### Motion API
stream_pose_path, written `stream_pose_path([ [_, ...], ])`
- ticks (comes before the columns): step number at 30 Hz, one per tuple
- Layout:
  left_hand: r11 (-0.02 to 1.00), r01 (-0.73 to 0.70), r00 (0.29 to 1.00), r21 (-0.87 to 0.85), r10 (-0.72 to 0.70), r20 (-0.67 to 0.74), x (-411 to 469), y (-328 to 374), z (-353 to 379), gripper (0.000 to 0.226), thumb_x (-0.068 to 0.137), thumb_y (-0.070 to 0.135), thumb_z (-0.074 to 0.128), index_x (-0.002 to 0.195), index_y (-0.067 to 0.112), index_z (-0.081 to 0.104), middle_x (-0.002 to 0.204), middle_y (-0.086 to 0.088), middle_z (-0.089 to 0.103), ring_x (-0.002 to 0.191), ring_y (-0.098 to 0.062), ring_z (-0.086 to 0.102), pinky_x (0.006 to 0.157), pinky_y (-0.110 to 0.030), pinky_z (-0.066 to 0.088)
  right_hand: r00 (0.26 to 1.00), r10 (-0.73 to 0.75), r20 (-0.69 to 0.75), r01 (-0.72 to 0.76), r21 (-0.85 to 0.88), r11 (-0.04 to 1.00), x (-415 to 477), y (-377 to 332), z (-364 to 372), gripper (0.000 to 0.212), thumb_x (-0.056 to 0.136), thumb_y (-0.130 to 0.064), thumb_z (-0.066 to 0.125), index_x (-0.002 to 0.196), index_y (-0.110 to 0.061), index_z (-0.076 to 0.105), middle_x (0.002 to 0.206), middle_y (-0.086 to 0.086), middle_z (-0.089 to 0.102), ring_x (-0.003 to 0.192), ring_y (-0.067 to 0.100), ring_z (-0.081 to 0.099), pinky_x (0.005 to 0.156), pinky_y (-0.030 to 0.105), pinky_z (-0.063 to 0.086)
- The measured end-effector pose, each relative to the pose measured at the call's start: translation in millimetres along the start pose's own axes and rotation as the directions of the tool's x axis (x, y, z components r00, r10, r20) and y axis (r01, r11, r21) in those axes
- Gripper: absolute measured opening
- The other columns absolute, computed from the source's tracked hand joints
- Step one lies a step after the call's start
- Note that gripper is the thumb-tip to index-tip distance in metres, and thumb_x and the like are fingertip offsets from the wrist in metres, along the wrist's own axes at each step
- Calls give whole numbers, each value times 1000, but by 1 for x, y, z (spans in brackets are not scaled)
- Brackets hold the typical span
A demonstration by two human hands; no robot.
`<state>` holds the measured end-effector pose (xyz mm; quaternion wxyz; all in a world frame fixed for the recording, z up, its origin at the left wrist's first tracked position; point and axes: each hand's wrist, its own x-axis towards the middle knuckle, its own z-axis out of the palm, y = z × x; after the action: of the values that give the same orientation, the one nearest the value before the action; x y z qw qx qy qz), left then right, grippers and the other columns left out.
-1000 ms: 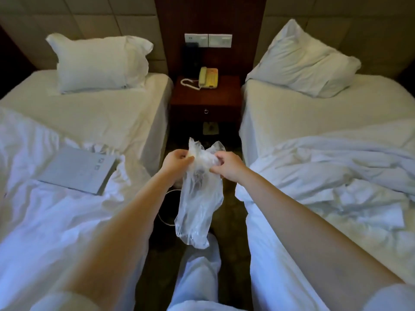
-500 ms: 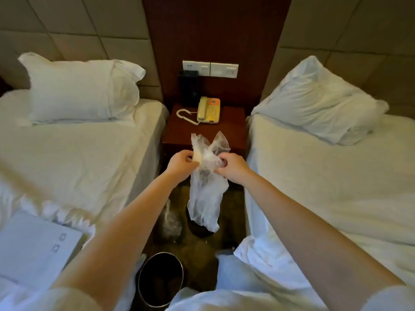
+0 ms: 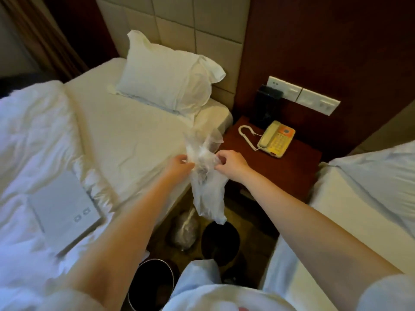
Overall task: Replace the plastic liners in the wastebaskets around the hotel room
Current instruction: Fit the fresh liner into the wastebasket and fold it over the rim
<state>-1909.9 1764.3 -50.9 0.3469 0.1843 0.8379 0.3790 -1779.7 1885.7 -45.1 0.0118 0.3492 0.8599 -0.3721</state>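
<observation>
Two hands up front, both on 1 clear plastic liner [image 3: 208,191]. The L hand [image 3: 179,166] pinches its bunched top from the left and the R hand [image 3: 231,164] pinches from the right, fingers curled on the film. Hands are close, w/ only the liner's neck between them. The liner hangs limp below the grip, over the gap between the beds; 2 flaps stick up above the hands.

Wastebaskets: 2, both on the floor. In view the liner's lower tip ends just above the far wastebasket [image 3: 221,243], dark and round. The near wastebasket [image 3: 152,286] has a shiny rim and a dark inside.

Also on the floor: 1 filled bag [image 3: 185,230], just left of the far wastebasket.

Beds: 2, white sheets.
- The left bed [image 3: 125,140] carries 1 pillow [image 3: 168,84], 1 rumpled duvet [image 3: 33,135] and 1 grey booklet [image 3: 62,212] lying on the duvet.
- The right bed [image 3: 350,212] is only partly in frame.

Between the beds: 1 nightstand [image 3: 287,167] w/ 1 cream telephone [image 3: 276,140] and 1 black box [image 3: 266,106] behind it. On the wall: 2 switch plates [image 3: 284,88], side by side.
</observation>
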Motion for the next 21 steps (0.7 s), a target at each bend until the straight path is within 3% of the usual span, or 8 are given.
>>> stream_pose_path([
  [6, 998, 43, 996, -42, -46, -73, 42, -9, -16, 28, 92, 16, 59, 118, 6, 60, 106, -12, 65, 93, -24, 63, 82, -34, 52, 990, -73, 123, 90, -139, 986, 56, -17, 2, 30, 92, -15, 56, 67, -16, 39, 68, 2, 42, 63, 20, 42, 57, 31, 29],
  [8, 991, 74, 986, -115, -89, -137, 48, -13, -16, 25, 92, 16, 58, 115, 8, 60, 103, -10, 65, 90, -22, 61, 75, -31, 50, 982, -100, 161, 128, -172, 977, 75, -22, 3, 30, 91, -13, 57, 68, -15, 39, 68, 3, 42, 64, 20, 42, 56, 31, 28],
  [13, 966, 177, 955, -188, -215, -206, 51, -27, -1, 26, 92, 21, 57, 116, 8, 59, 106, -8, 65, 93, -21, 61, 77, -29, 48, 928, -185, 324, 260, -206, 943, 117, -21, 7, 28, 91, -14, 58, 68, -18, 41, 70, 1, 46, 67, 20, 45, 57, 31, 30],
  [19, 894, 211, 825, -396, -380, -418, 43, -29, 44, 14, 92, 12, 57, 104, 8, 62, 81, 2, 59, 84, -16, 55, 72, -27, 40, 793, -341, 505, 472, -155, 868, 155, -6, 15, 32, 90, -14, 59, 65, -24, 42, 68, -4, 46, 71, 19, 48, 60, 32, 35],
  [21, 872, 234, 768, -431, -437, -468, 32, -27, 58, 7, 91, 13, 58, 97, 11, 61, 84, -2, 60, 85, -18, 56, 74, -30, 43, 747, -377, 547, 519, -127, 845, 158, 0, 18, 27, 89, -14, 59, 67, -22, 47, 70, -2, 50, 74, 20, 51, 65, 32, 37],
])
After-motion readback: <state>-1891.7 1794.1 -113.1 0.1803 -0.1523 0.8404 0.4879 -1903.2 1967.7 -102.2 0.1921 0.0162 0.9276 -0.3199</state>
